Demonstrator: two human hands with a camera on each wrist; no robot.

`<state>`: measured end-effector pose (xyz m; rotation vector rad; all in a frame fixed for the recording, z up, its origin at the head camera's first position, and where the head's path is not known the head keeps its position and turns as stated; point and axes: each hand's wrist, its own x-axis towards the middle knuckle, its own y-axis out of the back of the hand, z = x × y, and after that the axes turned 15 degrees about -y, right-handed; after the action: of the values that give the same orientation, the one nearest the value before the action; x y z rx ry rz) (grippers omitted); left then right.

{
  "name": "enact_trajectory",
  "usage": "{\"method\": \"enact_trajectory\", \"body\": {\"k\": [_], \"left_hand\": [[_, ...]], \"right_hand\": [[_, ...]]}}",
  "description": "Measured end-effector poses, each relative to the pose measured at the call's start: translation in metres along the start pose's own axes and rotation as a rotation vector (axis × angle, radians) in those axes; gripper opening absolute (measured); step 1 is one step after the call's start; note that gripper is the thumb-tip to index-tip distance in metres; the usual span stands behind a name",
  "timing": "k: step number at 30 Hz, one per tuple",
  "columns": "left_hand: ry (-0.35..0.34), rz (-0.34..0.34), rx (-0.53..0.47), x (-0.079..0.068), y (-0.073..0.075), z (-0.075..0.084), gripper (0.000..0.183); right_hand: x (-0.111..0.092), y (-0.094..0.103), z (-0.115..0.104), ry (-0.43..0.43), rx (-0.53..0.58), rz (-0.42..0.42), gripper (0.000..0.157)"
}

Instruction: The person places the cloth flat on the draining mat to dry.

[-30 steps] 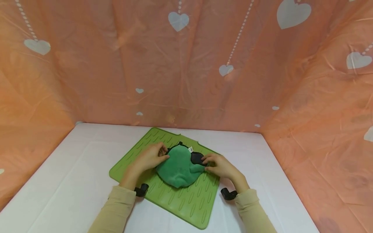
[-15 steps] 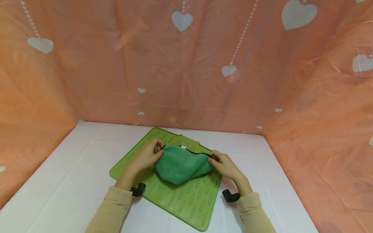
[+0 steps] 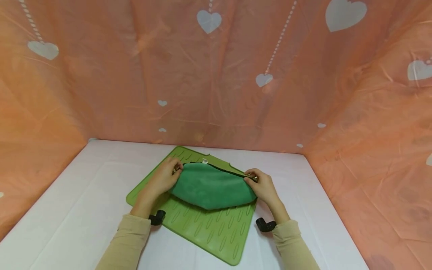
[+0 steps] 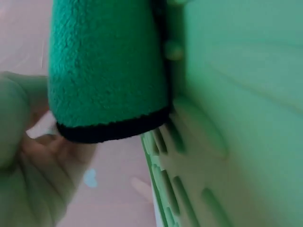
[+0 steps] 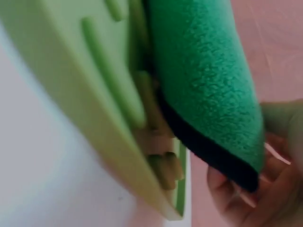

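Observation:
A fuzzy green cloth (image 3: pixel 212 187) with black edging and a small white tag (image 3: pixel 204 161) hangs stretched between the hands, its lower part sagging over a green ridged mat (image 3: pixel 216 232). My left hand (image 3: pixel 166 175) pinches the cloth's upper left corner between thumb and fingers. At the upper right corner, my right hand (image 3: pixel 264 185) holds it the same way. The left wrist view shows the cloth (image 4: pixel 109 61) curving down to its black hem beside the mat. In the right wrist view the cloth's black edge (image 5: pixel 208 151) runs to the fingers. The far side of the cloth is hidden.
The mat lies turned at an angle on a white-covered table (image 3: pixel 84 210). Orange curtains (image 3: pixel 209 75) with white hearts close in the back and both sides. A black wrist camera (image 3: pixel 264 225) sits by each wrist.
The hands have moved apart and drawn the bunched cloth out wide. Its top edge has become nearly straight, and the black patch seen at the right earlier is out of sight.

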<state>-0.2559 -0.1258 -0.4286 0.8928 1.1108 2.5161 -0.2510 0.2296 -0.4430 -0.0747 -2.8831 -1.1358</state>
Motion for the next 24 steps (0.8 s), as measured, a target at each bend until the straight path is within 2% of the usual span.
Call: {"method": "enact_trajectory", "body": {"k": [4, 7, 10, 15, 18, 21, 24], "left_hand": [[0.039, -0.081, -0.002, -0.004, -0.002, -0.006, 0.014], [0.036, -0.131, -0.037, -0.007, -0.001, -0.012, 0.015], [0.039, -0.176, -0.084, -0.008, 0.002, -0.018, 0.016], [0.055, -0.259, -0.205, -0.011, 0.011, -0.022, 0.019], [0.052, -0.31, -0.249, -0.013, 0.014, -0.023, 0.022], [0.045, -0.343, -0.262, -0.014, 0.015, -0.021, 0.022], [0.036, -0.352, -0.264, -0.013, 0.014, -0.02, 0.02]], "right_hand": [[0.002, 0.001, 0.006, -0.042, -0.013, -0.099, 0.027], [0.003, 0.008, 0.011, -0.052, -0.044, -0.171, 0.03], [0.003, 0.019, 0.016, -0.068, -0.07, -0.237, 0.028], [0.003, 0.034, 0.023, -0.115, -0.054, -0.401, 0.019], [0.001, 0.04, 0.026, -0.098, -0.025, -0.492, 0.017], [-0.001, 0.041, 0.027, -0.045, -0.008, -0.582, 0.016], [-0.002, 0.038, 0.026, 0.013, 0.013, -0.604, 0.017]]}}
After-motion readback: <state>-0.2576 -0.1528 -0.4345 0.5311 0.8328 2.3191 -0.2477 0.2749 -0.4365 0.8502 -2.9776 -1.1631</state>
